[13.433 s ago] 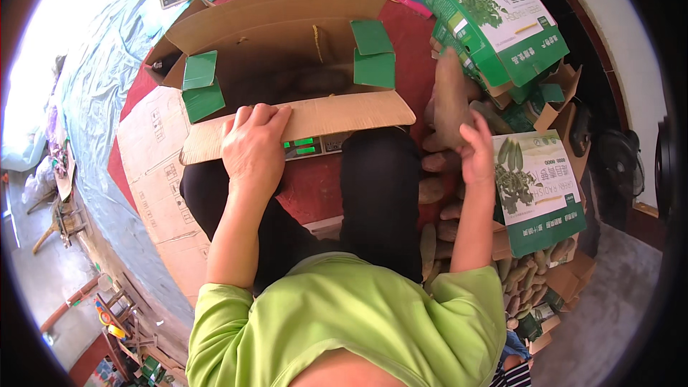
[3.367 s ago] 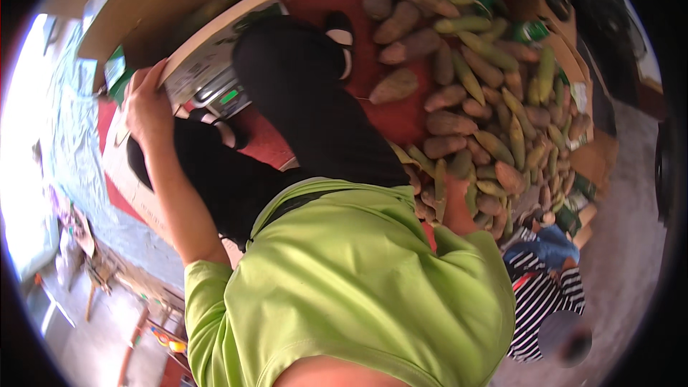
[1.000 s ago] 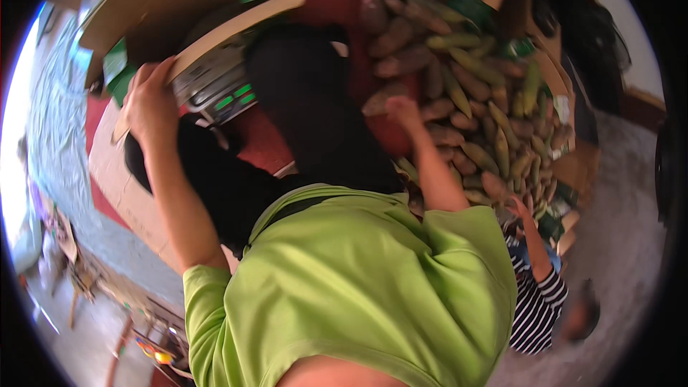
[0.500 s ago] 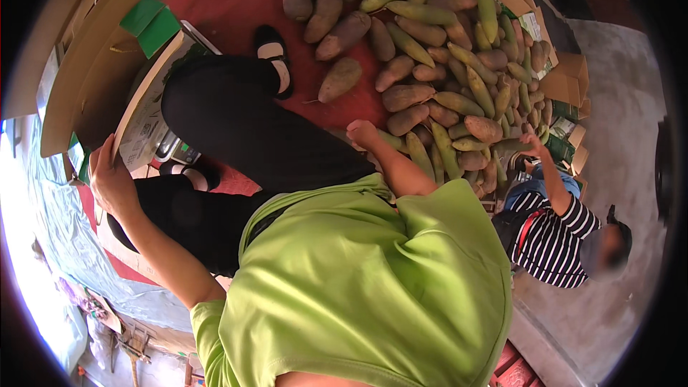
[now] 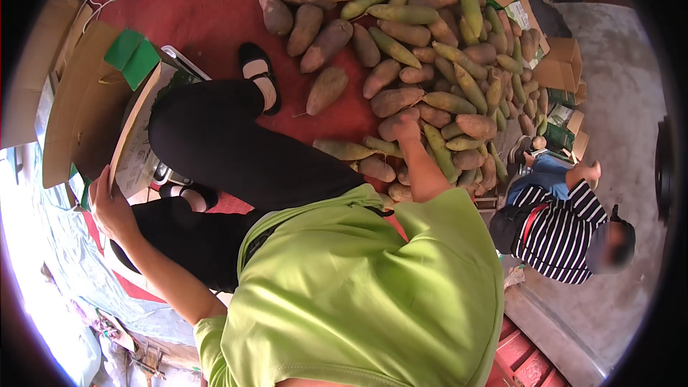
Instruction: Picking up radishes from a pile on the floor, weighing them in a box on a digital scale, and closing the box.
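Note:
My left hand (image 5: 112,209) grips the edge of an open cardboard box (image 5: 80,125) on the left, fingers curled over its wall. To the right, my right hand (image 5: 407,125) is closed over a reddish-brown root vegetable (image 5: 389,129), at the near-left edge of a big heap. The fingers are partly hidden by the back of the hand. Long green root vegetables (image 5: 441,154), which look like large radishes, lie mixed with brownish ones. A single brownish one (image 5: 327,91) rests apart on the red floor covering (image 5: 215,21).
Opened cardboard boxes (image 5: 559,64) stand behind the heap at the right. A co-worker in a striped shirt (image 5: 555,240) sits at the right on the grey floor (image 5: 602,100). My black-clad legs (image 5: 251,136) are between box and heap. Plastic sheeting (image 5: 64,222) lies at the left.
My right hand has moved right and onto a brownish root vegetable in the heap. The left hand stays on the box edge. The co-worker's raised arm has drawn back from the heap.

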Action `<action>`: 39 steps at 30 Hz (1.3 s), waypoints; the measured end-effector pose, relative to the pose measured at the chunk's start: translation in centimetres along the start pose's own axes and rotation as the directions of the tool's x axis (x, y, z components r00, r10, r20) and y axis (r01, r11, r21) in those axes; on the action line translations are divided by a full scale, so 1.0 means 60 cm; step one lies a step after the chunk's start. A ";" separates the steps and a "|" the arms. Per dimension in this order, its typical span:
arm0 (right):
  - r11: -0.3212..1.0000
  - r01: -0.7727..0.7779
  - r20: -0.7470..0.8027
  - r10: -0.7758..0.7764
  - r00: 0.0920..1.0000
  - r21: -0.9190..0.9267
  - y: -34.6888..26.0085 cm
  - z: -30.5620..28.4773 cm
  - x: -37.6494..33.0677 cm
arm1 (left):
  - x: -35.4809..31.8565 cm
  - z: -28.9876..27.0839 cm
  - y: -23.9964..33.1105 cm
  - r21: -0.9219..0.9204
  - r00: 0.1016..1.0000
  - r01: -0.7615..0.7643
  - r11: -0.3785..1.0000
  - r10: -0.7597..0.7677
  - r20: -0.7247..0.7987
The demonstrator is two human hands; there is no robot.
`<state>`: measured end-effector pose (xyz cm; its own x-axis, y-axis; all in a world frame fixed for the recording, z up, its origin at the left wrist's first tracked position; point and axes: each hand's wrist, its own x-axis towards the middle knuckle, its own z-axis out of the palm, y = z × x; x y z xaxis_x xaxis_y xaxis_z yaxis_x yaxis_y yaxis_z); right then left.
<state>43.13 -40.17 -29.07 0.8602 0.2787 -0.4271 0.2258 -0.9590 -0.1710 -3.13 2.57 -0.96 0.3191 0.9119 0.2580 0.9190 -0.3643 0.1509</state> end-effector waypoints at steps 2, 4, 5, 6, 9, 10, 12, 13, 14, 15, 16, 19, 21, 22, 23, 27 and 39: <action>0.993 -0.015 -0.059 0.008 0.998 -0.118 0.021 -0.021 0.026 | 0.002 -0.001 0.007 0.012 1.000 0.013 1.000 -0.013 0.004; 0.980 0.089 0.084 -0.075 0.994 -0.178 0.027 -0.045 0.049 | 0.000 -0.007 0.014 0.022 0.999 0.046 0.999 -0.046 0.015; 0.980 0.094 0.088 -0.080 0.993 -0.175 0.030 -0.046 0.053 | -0.001 -0.009 0.015 0.027 0.999 0.048 0.998 -0.048 0.012; 0.998 -0.036 0.124 0.042 0.991 -0.047 0.031 -0.046 0.056 | -0.001 -0.011 0.016 0.032 0.999 0.046 0.998 -0.047 0.010; 0.978 -0.195 0.164 0.182 0.970 0.068 0.065 -0.037 0.077 | 0.002 -0.006 0.017 0.013 1.000 0.022 1.000 -0.022 0.002; 0.974 -0.220 0.151 0.209 0.966 0.062 0.084 -0.032 0.085 | 0.005 -0.001 0.018 -0.011 1.000 -0.002 1.000 0.002 -0.003; 0.962 -0.269 0.162 0.257 0.953 0.055 0.060 -0.028 0.082 | 0.002 0.001 0.019 0.005 1.000 0.009 1.000 -0.009 -0.003; 0.948 -0.316 0.172 0.305 0.937 0.044 0.044 -0.029 0.077 | -0.001 -0.003 0.019 0.019 1.000 0.021 1.000 -0.021 -0.002; 0.948 -0.315 0.176 0.303 0.937 0.045 0.040 -0.033 0.076 | -0.002 -0.005 0.019 0.023 1.000 0.022 0.999 -0.022 -0.002; 0.935 -0.351 0.180 0.336 0.925 0.058 0.036 -0.037 0.076 | -0.002 -0.005 0.020 0.029 1.000 0.027 0.999 -0.027 -0.004; 0.920 -0.386 0.184 0.369 0.911 0.071 0.031 -0.039 0.073 | -0.002 -0.006 0.021 0.034 0.999 0.032 0.999 -0.032 -0.006; 0.910 -0.407 0.182 0.388 0.904 0.080 0.038 -0.045 0.071 | 0.001 -0.001 0.024 0.061 1.000 0.026 0.998 -0.026 -0.007; 0.902 -0.420 0.220 0.392 0.893 0.101 0.010 -0.056 0.061 | -0.003 -0.004 0.024 0.083 0.999 0.048 0.995 -0.047 -0.010; 0.889 -0.442 0.252 0.404 0.879 0.118 -0.005 -0.062 0.054 | -0.006 -0.006 0.022 0.097 0.998 0.064 0.993 -0.064 -0.007; 0.891 -0.439 0.254 0.400 0.881 0.118 -0.008 -0.064 0.051 | -0.005 -0.004 0.022 0.100 0.998 0.068 0.993 -0.067 -0.010; 0.890 -0.439 0.211 0.409 0.888 0.122 0.016 -0.051 0.067 | -0.002 -0.002 0.027 0.099 0.999 0.038 0.994 -0.037 -0.014; 0.926 -0.240 0.018 0.245 0.969 0.292 -0.030 -0.046 0.039 | -0.003 -0.015 0.030 0.085 0.998 0.046 0.995 -0.043 -0.036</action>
<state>46.01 -37.91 -27.32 0.8808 0.0359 -0.4720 -0.1305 -0.9400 -0.3151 -1.76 1.59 0.14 0.2708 0.9194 0.2853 0.9490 -0.3047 0.0808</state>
